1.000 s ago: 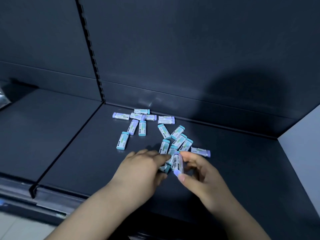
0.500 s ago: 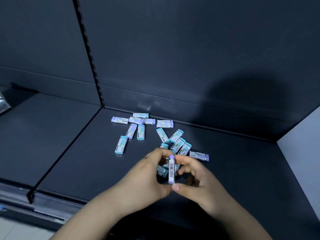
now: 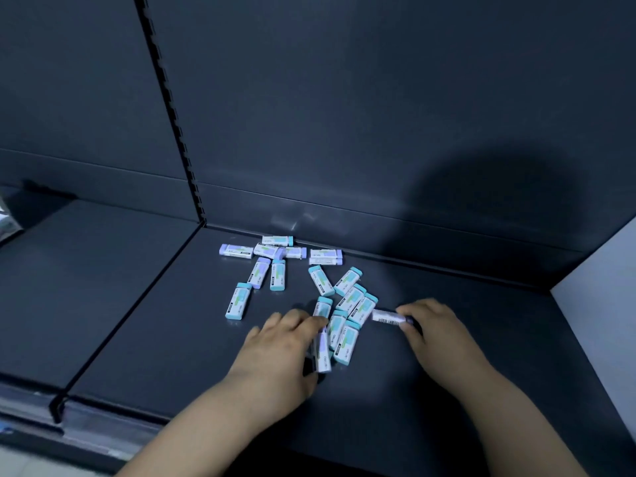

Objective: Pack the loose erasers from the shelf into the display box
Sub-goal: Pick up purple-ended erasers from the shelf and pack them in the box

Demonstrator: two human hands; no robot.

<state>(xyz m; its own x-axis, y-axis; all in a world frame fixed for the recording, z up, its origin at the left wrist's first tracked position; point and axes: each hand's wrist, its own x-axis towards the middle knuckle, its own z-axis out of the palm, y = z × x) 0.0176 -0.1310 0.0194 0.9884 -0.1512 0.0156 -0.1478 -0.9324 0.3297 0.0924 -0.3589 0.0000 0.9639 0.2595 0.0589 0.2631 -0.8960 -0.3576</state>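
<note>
Several loose erasers (image 3: 278, 275) in white sleeves with teal or purple ends lie scattered on the dark shelf (image 3: 144, 321). My left hand (image 3: 278, 346) holds a purple-ended eraser (image 3: 322, 352) upright at the near edge of the pile, thumb and fingers curled round it. My right hand (image 3: 437, 328) pinches another purple-ended eraser (image 3: 389, 317) lying at the pile's right side. No display box is in view.
The shelf's dark back panel (image 3: 344, 115) rises behind the pile, with a slotted upright (image 3: 172, 115) to the left. A pale side wall (image 3: 605, 321) closes the right end. A second shelf board (image 3: 69, 287) lies left; a packet edge (image 3: 7, 222) shows far left.
The eraser that both hands held upright above the pile is now in my left hand alone. My right hand has moved right and taken hold of another eraser on the shelf.
</note>
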